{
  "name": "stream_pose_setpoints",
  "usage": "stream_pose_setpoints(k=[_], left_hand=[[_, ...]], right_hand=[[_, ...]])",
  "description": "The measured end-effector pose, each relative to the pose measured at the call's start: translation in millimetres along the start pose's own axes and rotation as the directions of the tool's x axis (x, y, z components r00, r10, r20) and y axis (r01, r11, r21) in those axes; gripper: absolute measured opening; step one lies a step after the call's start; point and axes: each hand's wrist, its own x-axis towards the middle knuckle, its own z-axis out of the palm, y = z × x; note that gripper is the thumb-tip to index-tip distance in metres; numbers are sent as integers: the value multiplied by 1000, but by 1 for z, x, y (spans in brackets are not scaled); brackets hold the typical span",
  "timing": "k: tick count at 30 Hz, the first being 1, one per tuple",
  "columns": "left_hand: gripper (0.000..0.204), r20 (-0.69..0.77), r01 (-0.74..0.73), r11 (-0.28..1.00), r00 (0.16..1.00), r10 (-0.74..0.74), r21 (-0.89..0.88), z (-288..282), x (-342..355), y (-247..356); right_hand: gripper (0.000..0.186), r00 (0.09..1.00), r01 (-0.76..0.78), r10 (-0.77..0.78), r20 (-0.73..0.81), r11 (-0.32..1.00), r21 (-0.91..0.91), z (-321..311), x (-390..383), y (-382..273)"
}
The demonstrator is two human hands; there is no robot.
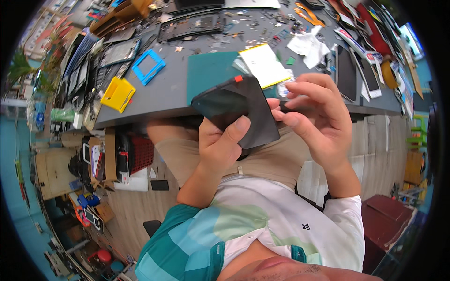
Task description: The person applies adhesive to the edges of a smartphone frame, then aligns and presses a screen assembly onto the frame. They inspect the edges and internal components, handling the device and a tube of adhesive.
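Observation:
My left hand [220,140] is wrapped round a black smartphone [253,105], its thumb lying across the dark glass. The phone is tilted above my lap, near the table's front edge. A small red tab [238,78] sticks up at its upper edge. Just right of the phone is my right hand [323,117], its fingers bent and apart with nothing visible between them. Fingertips [274,104] show at the phone's right edge, seemingly from the left hand behind it. Beyond the phone lie a green mat [206,68] and a white pad with a yellow border [265,65].
The grey table [164,93] carries a blue frame [148,67], a yellow holder [118,94], crumpled white paper [309,47] and scattered small parts. Phone panels [346,72] lie at the right. Left of my legs stands a red basket [141,153].

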Motion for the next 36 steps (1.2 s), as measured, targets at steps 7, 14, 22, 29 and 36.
stream_pose_setpoints(k=[7, 14, 22, 29, 36], left_hand=[[60, 136, -26, 994, 991, 12, 104, -5, -2, -19], [59, 184, -42, 988, 983, 14, 150, -6, -1, -20], [62, 205, -60, 984, 978, 24, 170, -5, 2, -18], [63, 149, -8, 987, 989, -16, 159, -3, 4, -16], [64, 147, -49, 987, 989, 26, 152, 1, 5, -18]], right_hand=[[38, 988, 132, -126, 95, 989, -62, -7, 6, -5], [28, 990, 132, -131, 48, 991, -24, -4, 6, -3], [26, 995, 80, -80, 58, 997, -2, -5, 5, -5], [38, 937, 332, -347, -43, 922, -202, 3, 8, 9], [46, 877, 407, -475, -75, 816, -410, 4, 3, 12]])
